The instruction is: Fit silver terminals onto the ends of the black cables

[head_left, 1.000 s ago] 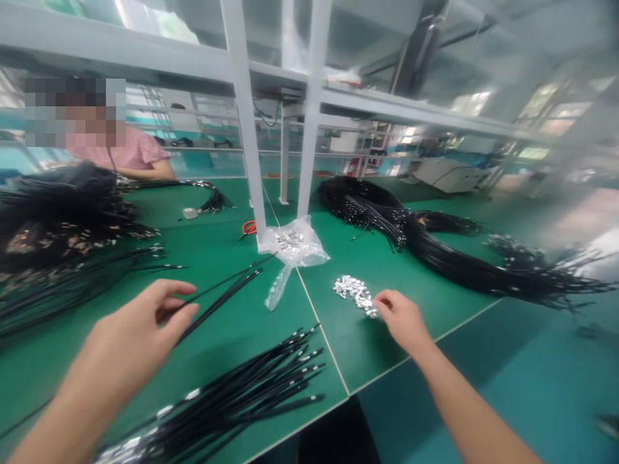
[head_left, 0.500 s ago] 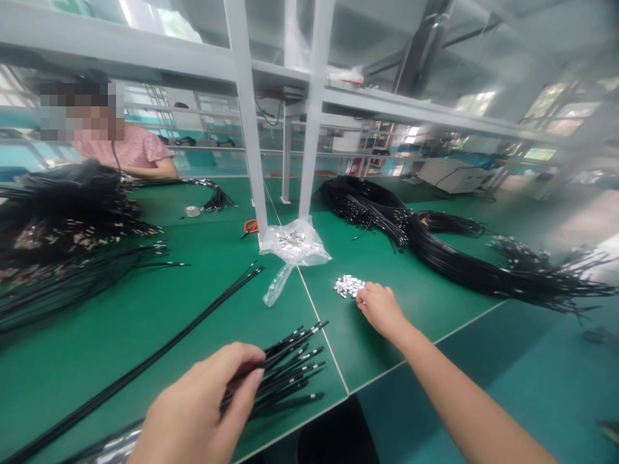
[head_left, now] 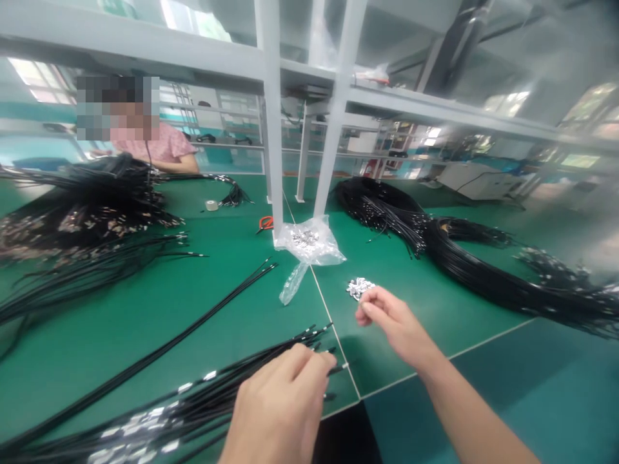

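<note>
My left hand (head_left: 285, 399) is closed over the tips of a bundle of black cables (head_left: 227, 374) lying on the green table. A cable tip with a white mark sticks out past its fingers. My right hand (head_left: 389, 319) is pinched, just on the near side of a small pile of shiny metal pieces (head_left: 359, 287). What its fingertips hold, if anything, is too small to make out. Beyond the pile, a clear plastic bag (head_left: 314, 241) lies open with more such metal pieces inside.
Thin black cables (head_left: 193, 322) lie diagonally at left, with a large cable heap (head_left: 97, 206) behind. Thick black cable coils (head_left: 464, 258) lie at right. White shelf posts (head_left: 273, 129), orange-handled tool (head_left: 265, 223) and white roll (head_left: 211, 205) stand farther back. Across the table sits a person (head_left: 169, 145).
My left hand has moved forward along the cables to their tips. My right hand has drawn slightly back from the metal pile, fingers pinched. The view has shifted a little to the left.
</note>
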The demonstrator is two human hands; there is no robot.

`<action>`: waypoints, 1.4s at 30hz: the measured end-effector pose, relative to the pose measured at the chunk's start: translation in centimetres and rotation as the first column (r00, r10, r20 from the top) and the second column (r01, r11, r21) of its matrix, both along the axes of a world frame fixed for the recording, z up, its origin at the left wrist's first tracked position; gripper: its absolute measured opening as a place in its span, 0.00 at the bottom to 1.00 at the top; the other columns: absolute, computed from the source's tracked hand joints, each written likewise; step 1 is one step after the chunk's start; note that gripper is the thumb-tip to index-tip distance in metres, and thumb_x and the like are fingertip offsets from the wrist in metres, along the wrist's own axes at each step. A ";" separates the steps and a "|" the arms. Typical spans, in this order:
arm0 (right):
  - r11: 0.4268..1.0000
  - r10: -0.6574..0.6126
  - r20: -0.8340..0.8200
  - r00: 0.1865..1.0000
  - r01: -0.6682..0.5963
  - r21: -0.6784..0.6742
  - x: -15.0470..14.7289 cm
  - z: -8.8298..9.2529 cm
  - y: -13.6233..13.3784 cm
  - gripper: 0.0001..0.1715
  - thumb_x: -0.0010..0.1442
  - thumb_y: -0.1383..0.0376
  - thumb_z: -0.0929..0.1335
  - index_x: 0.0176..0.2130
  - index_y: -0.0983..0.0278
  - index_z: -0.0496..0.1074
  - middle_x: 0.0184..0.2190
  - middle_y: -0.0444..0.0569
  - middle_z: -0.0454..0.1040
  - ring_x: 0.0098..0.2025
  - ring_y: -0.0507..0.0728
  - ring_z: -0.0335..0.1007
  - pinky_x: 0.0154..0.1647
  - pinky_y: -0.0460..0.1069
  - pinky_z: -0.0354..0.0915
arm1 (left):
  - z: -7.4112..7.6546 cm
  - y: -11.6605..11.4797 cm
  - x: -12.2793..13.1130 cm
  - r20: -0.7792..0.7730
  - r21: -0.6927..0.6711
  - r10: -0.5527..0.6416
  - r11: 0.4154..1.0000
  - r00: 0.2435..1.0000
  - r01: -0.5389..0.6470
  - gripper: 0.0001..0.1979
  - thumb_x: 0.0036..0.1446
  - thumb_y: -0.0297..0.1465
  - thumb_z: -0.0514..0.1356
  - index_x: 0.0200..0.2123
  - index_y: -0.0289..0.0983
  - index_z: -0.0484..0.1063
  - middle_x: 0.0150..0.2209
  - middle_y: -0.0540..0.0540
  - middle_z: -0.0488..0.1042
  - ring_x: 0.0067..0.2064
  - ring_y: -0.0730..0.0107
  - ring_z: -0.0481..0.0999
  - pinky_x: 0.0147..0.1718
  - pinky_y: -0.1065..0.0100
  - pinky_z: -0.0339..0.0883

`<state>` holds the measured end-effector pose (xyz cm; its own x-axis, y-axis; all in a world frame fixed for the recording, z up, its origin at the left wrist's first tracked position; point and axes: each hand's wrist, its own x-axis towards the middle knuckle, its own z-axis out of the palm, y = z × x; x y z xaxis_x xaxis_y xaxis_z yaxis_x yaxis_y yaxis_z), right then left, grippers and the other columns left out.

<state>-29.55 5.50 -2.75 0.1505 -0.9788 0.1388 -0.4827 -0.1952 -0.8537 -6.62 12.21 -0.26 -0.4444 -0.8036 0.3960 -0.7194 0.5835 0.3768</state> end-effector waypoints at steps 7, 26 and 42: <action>0.929 -0.118 0.798 0.591 -0.218 0.299 4.3 -1.1 4.4 0.09 0.56 0.62 0.69 0.36 0.63 0.67 0.27 0.42 0.67 0.29 0.49 0.63 0.31 0.45 0.61 | -0.5 -0.5 -0.5 0.025 -0.031 0.077 0.997 0.997 -0.077 0.14 0.59 0.25 0.48 0.42 0.46 0.69 0.35 0.50 0.71 0.33 0.69 0.71 0.31 0.70 0.65; 0.914 -0.039 0.716 0.697 -0.264 0.308 5.1 -0.6 4.9 0.08 0.55 0.61 0.69 0.32 0.65 0.68 0.23 0.43 0.67 0.27 0.50 0.63 0.29 0.47 0.62 | 0.4 -1.1 0.3 -0.135 0.372 0.070 0.928 0.988 -0.015 0.14 0.58 0.25 0.50 0.45 0.48 0.65 0.36 0.55 0.71 0.35 0.74 0.71 0.35 0.73 0.62; 0.976 -0.087 0.487 0.869 -0.023 0.216 7.1 0.0 5.5 0.10 0.55 0.58 0.68 0.33 0.63 0.70 0.28 0.44 0.70 0.31 0.51 0.65 0.35 0.46 0.63 | 0.4 -1.3 0.1 -0.223 0.460 0.139 0.888 0.965 -0.021 0.10 0.57 0.29 0.54 0.42 0.46 0.66 0.33 0.56 0.71 0.35 0.74 0.70 0.34 0.74 0.59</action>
